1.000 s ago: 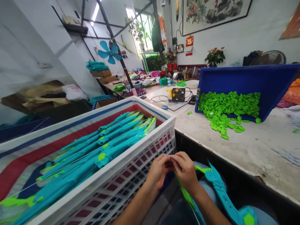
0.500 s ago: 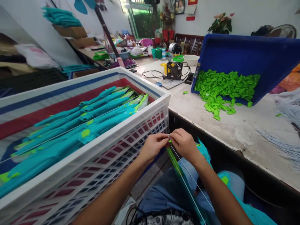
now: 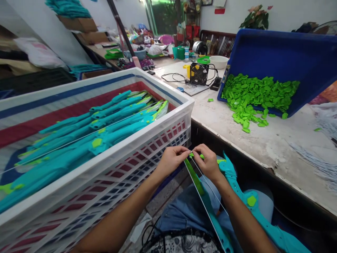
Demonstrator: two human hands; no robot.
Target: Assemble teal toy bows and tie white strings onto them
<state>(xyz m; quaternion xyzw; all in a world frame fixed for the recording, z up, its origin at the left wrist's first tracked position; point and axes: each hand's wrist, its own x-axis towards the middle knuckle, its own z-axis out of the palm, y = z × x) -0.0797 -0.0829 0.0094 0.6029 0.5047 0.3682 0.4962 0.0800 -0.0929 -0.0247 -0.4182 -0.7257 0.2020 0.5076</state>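
- Behind the white crate (image 3: pixel 158 125), at its far left, a pale sack (image 3: pixel 39 52) lies on darker things; just right of the sack, also beyond the crate, a folded teal pile (image 3: pixel 68 8) sits on cardboard boxes (image 3: pixel 76 24).
- Inside the crate, over a lining (image 3: pixel 65 114) striped red, blue and white, teal parts (image 3: pixel 126 130) with lime fittings lie side by side, lengthwise.
- Just right of the crate's near corner, below its rim, is the left hand (image 3: pixel 172 160), its thumb and finger pinched on what looks like the end of the white cord (image 3: pixel 210 188).
- To the right of the crate, a long green-and-teal piece (image 3: pixel 196 179) slopes from below the left hand's fingertips down across the person's lap, a white line along its edge.
- Slightly farther right of the crate, the right hand (image 3: pixel 206 163) meets the left at the fingertips, its own thumb and finger closed on a small green tip (image 3: pixel 196 155); the cord slants down from there beneath the right forearm.
- Right of the crate and past that hand, a jointed teal part (image 3: pixel 252 201) with a lime hexagon rests over the thigh; whether the green tip joins it is hidden.
- Beyond the crate's right corner, the counter (image 3: pixel 263 147) carries a small black fan (image 3: pixel 199 73).
- Well right of the crate, a blue bin (image 3: pixel 276 52) lies tipped on that counter, flat green bits (image 3: pixel 259 93) spilling out; pale strands (image 3: pixel 313 165) lie farthest right.
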